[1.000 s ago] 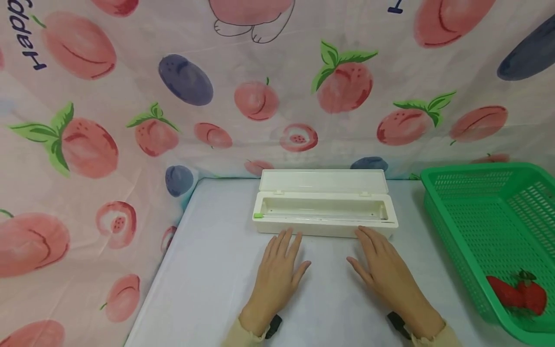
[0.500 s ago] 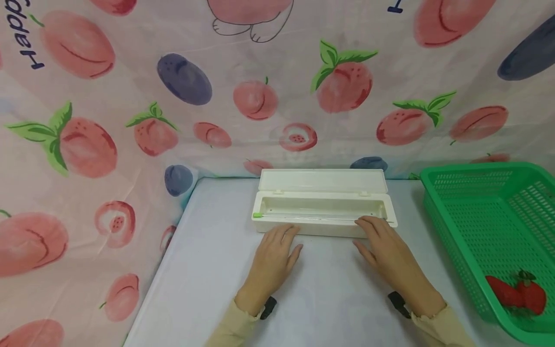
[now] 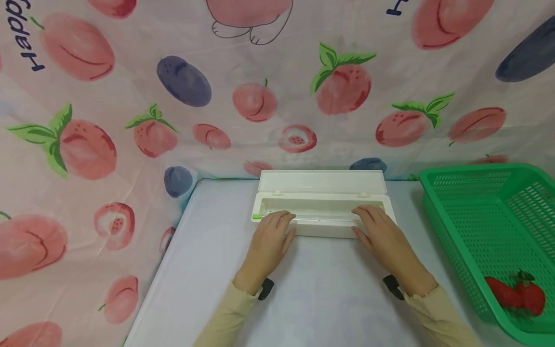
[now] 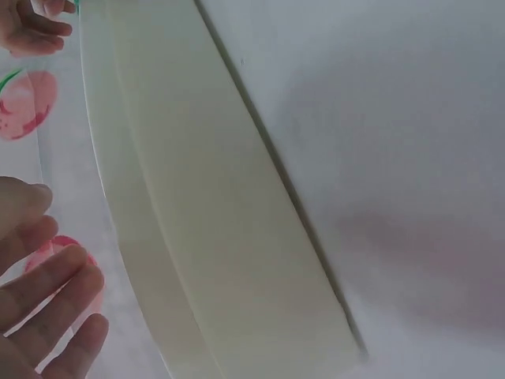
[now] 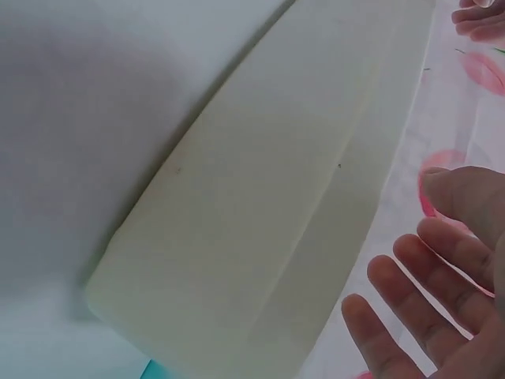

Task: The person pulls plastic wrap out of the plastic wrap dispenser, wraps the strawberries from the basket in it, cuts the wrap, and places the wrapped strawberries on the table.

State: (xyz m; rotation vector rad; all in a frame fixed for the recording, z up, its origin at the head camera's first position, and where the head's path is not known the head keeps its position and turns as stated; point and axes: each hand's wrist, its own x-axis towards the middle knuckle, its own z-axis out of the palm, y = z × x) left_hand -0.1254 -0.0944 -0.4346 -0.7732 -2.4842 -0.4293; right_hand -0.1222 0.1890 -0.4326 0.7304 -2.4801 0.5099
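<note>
A long white cling film dispenser [image 3: 323, 230] lies across the table in the head view, its lid [image 3: 321, 181] folded back toward the wall. A small green slide cutter [image 3: 257, 216] sits at the left end of its front rail, and the trough behind looks bare. My left hand [image 3: 268, 246] hovers over the left part of the front rail, fingers gently bent. Over the right part is my right hand [image 3: 383, 241], thumb apart from the fingers. Both wrist views show the left hand's fingers [image 4: 59, 308] and the right hand's fingers [image 5: 410, 300] holding nothing, beside the box's front wall.
On the right stands a green plastic basket [image 3: 459, 255] with red strawberries [image 3: 530, 295] in its near corner. A fruit-print cloth [image 3: 260, 58] hangs behind and to the left of the white table [image 3: 208, 270].
Both hands have moved forward, from the near side of the dispenser to over its front rail. Their fingers are more bent than before. The dispenser and basket have stayed put.
</note>
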